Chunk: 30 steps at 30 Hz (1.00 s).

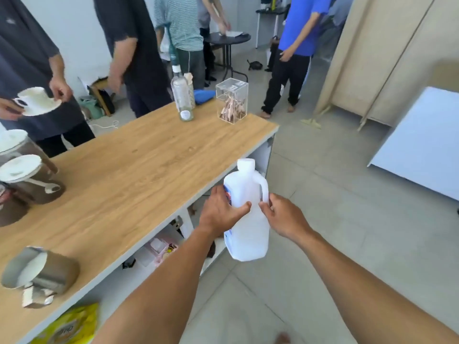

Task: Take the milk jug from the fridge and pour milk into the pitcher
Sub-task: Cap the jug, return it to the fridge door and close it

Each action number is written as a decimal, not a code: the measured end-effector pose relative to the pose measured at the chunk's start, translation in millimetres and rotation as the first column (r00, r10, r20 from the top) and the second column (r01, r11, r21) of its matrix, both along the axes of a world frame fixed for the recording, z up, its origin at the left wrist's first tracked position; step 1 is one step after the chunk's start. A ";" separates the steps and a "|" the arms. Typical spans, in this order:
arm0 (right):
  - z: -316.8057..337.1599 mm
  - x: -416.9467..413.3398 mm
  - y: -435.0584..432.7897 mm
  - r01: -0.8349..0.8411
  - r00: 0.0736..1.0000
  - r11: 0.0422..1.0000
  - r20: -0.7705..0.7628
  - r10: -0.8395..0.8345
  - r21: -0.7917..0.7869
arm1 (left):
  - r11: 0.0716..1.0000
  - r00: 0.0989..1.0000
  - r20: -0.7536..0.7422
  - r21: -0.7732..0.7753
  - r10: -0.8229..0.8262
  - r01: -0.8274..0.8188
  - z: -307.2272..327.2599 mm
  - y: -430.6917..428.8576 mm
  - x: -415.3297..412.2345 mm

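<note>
You hold the capped milk jug [246, 214] upright in mid-air: your left hand [222, 211] wraps its body, your right hand [283, 217] closes by the handle, probably steadying its weight. The steel pitcher [42, 271] sits on the wooden counter [139, 175], well left of both hands.
</note>
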State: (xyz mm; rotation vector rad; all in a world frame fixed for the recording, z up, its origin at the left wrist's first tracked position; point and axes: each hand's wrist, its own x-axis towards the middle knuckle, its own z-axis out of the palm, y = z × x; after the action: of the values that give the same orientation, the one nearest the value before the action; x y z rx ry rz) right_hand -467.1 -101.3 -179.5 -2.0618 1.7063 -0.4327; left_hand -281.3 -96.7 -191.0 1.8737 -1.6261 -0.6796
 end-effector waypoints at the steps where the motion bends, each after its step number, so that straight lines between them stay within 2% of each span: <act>1: -0.1 -13.4 2.8 0.046 0.999 0.999 -0.014 -0.046 0.011 | 0.999 0.999 0.001 0.001 -0.042 0.042 -1.8 -4.3 -13.1; 5: -2.2 -69.6 13.6 0.195 0.981 0.979 -0.025 -0.194 0.051 | 0.984 0.984 0.019 0.005 -0.177 0.177 -4.0 -20.3 -71.1; 10: -2.0 -138.3 29.3 0.341 0.919 0.930 0.160 -0.360 0.137 | 0.945 0.945 -0.008 0.039 -0.326 0.326 -0.7 -35.1 -144.3; 14: -3.6 -192.3 43.0 0.423 0.866 0.891 0.214 -0.452 0.166 | 0.904 0.904 0.035 0.051 -0.427 0.425 3.5 -42.2 -204.3; 24: -9.3 -339.3 91.5 0.654 0.673 0.734 0.301 -0.675 0.182 | 0.726 0.726 0.031 0.082 -0.687 0.683 13.4 -41.6 -379.7; 30: -11.7 -423.5 144.0 0.779 0.523 0.595 0.318 -0.791 0.198 | 0.583 0.583 0.025 0.105 -0.812 0.806 11.3 -14.9 -493.0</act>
State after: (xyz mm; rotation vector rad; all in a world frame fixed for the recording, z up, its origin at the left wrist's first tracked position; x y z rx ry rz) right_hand -890.6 42.8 -191.2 -0.9243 2.2731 -0.9932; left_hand -774.3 -111.6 -179.7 1.0914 -2.5566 -1.0547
